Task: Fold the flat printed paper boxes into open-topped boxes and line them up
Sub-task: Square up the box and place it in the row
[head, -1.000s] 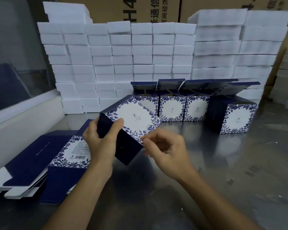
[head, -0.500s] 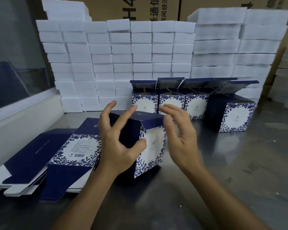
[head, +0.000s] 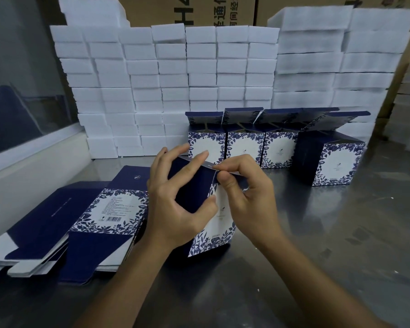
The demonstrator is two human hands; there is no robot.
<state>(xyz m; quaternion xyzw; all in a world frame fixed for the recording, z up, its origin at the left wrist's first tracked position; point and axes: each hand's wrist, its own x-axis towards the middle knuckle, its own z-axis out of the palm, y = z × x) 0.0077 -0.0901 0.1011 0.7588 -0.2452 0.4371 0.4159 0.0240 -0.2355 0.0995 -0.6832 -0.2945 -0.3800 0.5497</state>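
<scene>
Navy floral-print paper box (head: 213, 223) upright on steel desk (head: 341, 256); left hand (head: 175, 204) grips its side, right hand (head: 246, 192) pinches top flap. Light, creasable card; best held at corner edges.

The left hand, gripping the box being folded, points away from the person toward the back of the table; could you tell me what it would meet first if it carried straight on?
Probably the leftmost finished box in the row, just beyond the left hand; depth is unclear.
</scene>
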